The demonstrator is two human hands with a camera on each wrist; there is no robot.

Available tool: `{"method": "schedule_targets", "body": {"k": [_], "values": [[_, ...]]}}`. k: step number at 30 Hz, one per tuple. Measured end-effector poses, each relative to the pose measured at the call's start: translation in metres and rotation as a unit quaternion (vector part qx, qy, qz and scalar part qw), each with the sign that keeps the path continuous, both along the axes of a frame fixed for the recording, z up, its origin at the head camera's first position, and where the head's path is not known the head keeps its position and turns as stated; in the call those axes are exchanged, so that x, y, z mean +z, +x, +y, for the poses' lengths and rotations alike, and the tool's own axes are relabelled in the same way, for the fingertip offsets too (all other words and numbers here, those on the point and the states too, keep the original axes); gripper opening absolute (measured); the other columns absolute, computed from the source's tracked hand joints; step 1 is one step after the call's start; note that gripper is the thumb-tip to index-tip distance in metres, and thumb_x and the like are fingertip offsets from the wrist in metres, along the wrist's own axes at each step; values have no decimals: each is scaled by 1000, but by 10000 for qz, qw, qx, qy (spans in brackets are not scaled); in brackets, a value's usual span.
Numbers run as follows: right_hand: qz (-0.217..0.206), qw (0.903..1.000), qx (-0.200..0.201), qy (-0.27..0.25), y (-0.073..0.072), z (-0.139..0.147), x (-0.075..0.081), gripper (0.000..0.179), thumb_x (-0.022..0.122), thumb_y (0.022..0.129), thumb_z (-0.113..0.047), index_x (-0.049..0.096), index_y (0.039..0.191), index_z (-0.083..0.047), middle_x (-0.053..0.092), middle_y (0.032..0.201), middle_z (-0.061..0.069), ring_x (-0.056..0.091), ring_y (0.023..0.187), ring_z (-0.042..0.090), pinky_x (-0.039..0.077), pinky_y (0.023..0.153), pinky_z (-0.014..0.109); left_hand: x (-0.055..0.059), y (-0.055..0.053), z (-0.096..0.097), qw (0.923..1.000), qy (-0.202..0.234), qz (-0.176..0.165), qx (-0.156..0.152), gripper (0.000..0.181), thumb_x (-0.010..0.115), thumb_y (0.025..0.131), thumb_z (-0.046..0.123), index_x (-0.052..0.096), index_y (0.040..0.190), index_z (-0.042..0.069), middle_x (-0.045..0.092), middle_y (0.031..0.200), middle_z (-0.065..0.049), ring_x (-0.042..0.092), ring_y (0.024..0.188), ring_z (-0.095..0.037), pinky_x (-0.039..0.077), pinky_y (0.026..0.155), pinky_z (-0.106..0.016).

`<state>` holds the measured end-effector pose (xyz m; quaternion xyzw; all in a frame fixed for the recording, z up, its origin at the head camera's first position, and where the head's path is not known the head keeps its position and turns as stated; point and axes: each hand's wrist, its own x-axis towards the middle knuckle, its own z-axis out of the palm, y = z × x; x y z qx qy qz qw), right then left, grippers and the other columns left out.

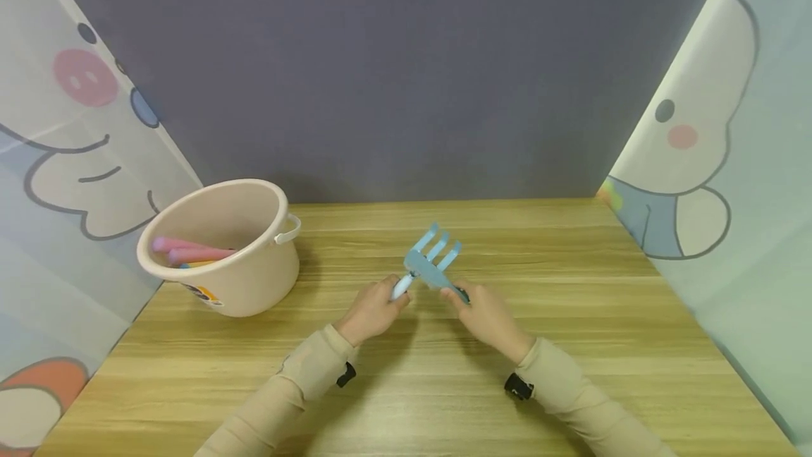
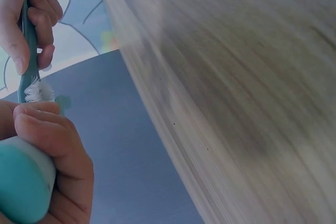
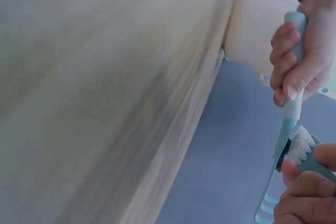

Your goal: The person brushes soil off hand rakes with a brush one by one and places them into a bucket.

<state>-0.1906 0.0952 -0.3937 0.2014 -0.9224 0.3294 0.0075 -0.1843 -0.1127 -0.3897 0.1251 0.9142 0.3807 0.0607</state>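
Note:
My left hand [image 1: 374,309] grips the pale handle of a small light-blue hand rake [image 1: 450,257], whose prongs point away from me over the table. A teal brush [image 1: 431,272] is in my right hand [image 1: 485,316], its handle held between thumb and fingers. The brush head crosses the rake just above its handle. In the right wrist view the white bristles [image 3: 301,145] lie against the rake's neck. The rounded handle end [image 2: 25,182] pokes out of my left fist in the left wrist view.
A cream bucket [image 1: 260,281] stands on the left of the wooden table [image 1: 571,281], holding pink and yellow items. Its side handle [image 1: 290,231] faces right. A dark panel [image 1: 406,76] rises behind the table, and cartoon-printed sheets [image 1: 755,182] flank it.

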Motion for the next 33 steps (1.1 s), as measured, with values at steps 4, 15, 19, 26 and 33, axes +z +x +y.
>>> {"method": "schedule_targets", "body": {"k": [4,15,19,26,33], "values": [[-88,9999,-127,-4,-4,2,4,26,51,94,-28,65,95,-5,35,48,-6,27,37,4,23,34,16,-1,0,1,10000,-53,21,-76,18,52,93,16,55,96,-1,43,58,1,36,43,-7,30,36,-14],[286,9982,-438,298,-15,3,5,27,56,91,-25,66,99,-2,38,46,-5,27,36,6,23,32,17,-2,4,1,9998,-77,6,-183,16,50,94,16,53,93,1,42,58,1,36,43,-7,30,36,-15],[265,9979,-509,290,-18,4,7,26,55,91,-26,66,98,-4,35,45,-5,26,35,6,22,31,18,-1,4,1,9998,-25,26,-203,16,50,94,15,53,94,0,41,58,1,36,43,-8,29,35,-15],[399,9966,-552,474,-20,4,7,27,54,92,-30,65,97,-6,33,45,-6,25,36,6,20,32,18,-4,3,-1,9998,47,-26,-216,16,49,94,16,53,94,0,42,58,1,36,43,-8,30,36,-15],[2404,9600,-226,1418,-20,8,-2,23,62,87,-28,58,78,-7,35,47,-7,27,36,4,19,32,17,-4,3,-2,9996,98,-147,-208,16,48,95,18,52,93,2,41,58,1,35,42,-7,29,35,-15]]}}
